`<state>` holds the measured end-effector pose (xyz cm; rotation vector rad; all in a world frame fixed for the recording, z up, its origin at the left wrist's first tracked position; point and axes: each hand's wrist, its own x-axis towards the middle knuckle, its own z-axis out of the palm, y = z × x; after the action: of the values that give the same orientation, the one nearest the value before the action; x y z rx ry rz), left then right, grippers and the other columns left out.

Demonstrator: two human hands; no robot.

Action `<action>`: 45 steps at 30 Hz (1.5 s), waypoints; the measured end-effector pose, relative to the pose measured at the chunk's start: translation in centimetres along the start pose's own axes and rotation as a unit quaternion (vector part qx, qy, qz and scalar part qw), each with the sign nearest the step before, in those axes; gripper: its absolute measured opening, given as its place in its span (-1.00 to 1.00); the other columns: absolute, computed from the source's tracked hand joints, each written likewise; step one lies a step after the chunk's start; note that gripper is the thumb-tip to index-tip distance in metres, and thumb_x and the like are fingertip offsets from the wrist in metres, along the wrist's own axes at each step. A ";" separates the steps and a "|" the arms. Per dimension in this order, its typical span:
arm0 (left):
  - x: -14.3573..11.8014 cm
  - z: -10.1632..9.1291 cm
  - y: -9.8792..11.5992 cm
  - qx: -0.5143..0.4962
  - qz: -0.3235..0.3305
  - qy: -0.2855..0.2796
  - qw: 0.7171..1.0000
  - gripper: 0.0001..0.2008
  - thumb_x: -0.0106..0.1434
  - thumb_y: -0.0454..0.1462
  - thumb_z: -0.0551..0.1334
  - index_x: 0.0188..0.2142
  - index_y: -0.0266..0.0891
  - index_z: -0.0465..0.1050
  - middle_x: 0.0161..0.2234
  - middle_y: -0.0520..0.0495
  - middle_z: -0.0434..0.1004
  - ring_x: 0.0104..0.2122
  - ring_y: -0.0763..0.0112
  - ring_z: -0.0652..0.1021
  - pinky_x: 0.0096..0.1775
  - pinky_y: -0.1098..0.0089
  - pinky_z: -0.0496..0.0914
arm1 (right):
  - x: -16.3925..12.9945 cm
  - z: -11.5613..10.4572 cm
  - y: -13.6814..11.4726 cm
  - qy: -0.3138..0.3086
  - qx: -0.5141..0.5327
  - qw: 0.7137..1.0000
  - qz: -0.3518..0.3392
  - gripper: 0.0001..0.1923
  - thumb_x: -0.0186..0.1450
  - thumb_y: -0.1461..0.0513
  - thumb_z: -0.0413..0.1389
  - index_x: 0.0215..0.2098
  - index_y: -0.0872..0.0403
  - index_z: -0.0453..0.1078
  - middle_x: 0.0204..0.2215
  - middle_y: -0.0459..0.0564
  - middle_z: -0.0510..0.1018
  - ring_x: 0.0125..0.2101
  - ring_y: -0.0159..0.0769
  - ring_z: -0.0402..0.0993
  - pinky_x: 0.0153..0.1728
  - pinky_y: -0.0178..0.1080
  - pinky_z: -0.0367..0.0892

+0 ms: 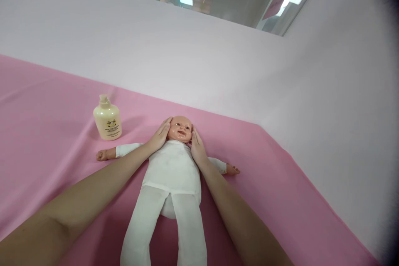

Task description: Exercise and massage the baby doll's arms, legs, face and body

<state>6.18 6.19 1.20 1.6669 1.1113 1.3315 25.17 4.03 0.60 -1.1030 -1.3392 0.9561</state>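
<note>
I count one doll (172,166) lying face-up on the pink counter (46,104), and one cream pump bottle (107,119) standing near its head. My left hand (160,135) and right hand (197,146) cup the head, fingers flat and open against its cheeks; I think they press rather than grip.

cream-coloured plastic pump bottle (107,119) standing on the pink cloth: front label bears a small dark-and-yellow emblem with several lines of fine print beneath it; the print is too small and blurred to read. no other text, brand, number or sign is legible anywhere.
</note>
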 end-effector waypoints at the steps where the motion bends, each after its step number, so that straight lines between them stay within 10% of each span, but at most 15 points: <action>1: 0.0 0.1 -0.1 -0.008 0.002 0.004 1.000 -0.38 0.51 -0.01 -0.15 0.41 -0.22 0.17 0.47 -0.16 0.13 0.46 0.31 0.15 0.45 0.19 0.01 | 0.0 0.0 -0.2 0.003 -0.001 1.000 0.005 -0.29 0.42 -0.16 -0.03 0.45 -0.15 0.15 0.42 -0.14 0.28 0.46 -0.16 0.06 0.44 0.10 0.07; 10: 0.1 -0.3 -0.5 -0.020 0.008 -0.017 1.000 -0.35 0.47 0.02 -0.03 0.42 -0.22 0.16 0.47 -0.17 0.13 0.47 0.22 0.14 0.46 0.16 0.00 | -0.3 0.1 -1.5 -0.041 -0.009 0.999 -0.001 -0.10 0.21 0.17 0.08 0.51 0.00 0.02 0.44 -0.06 0.23 0.41 -0.19 0.19 0.43 -0.04 0.11; 17: -0.3 0.1 -0.7 0.025 0.056 -0.035 0.997 0.07 0.13 0.10 0.42 0.47 -0.22 0.01 0.49 -0.32 0.00 0.48 -0.08 0.06 0.44 0.03 0.02 | -0.3 -0.1 -0.5 -0.058 -0.070 0.996 0.010 0.07 0.15 0.18 0.12 0.56 0.06 -0.21 0.50 0.02 0.08 0.48 -0.14 0.00 0.47 0.01 -0.06; 36: -0.5 0.4 0.4 -0.083 0.039 0.053 0.994 -0.27 0.18 0.03 0.36 0.29 -0.17 0.40 0.37 -0.20 0.34 0.39 0.06 0.32 0.42 0.11 0.10 | -0.2 -0.6 -0.2 0.003 -0.233 0.965 -0.117 -0.17 0.39 -0.12 -0.14 0.47 0.17 0.10 0.37 0.17 0.35 0.36 -0.07 0.29 0.40 0.08 0.11; 45: 1.2 -0.9 0.5 -0.283 -0.082 0.133 0.946 -0.18 0.40 0.22 -0.25 0.28 -0.22 0.40 0.36 -0.27 0.35 0.41 0.07 0.28 0.41 0.01 0.12 | 1.4 -1.3 -3.3 0.075 -0.389 0.906 -0.147 -0.08 0.40 -0.18 -0.26 0.49 0.27 -0.02 0.51 0.29 -0.05 0.53 0.08 -0.31 0.44 0.27 -0.30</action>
<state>5.52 7.14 2.25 0.9787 0.8748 1.6082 26.19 4.48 4.24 -1.4615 -1.7489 0.0768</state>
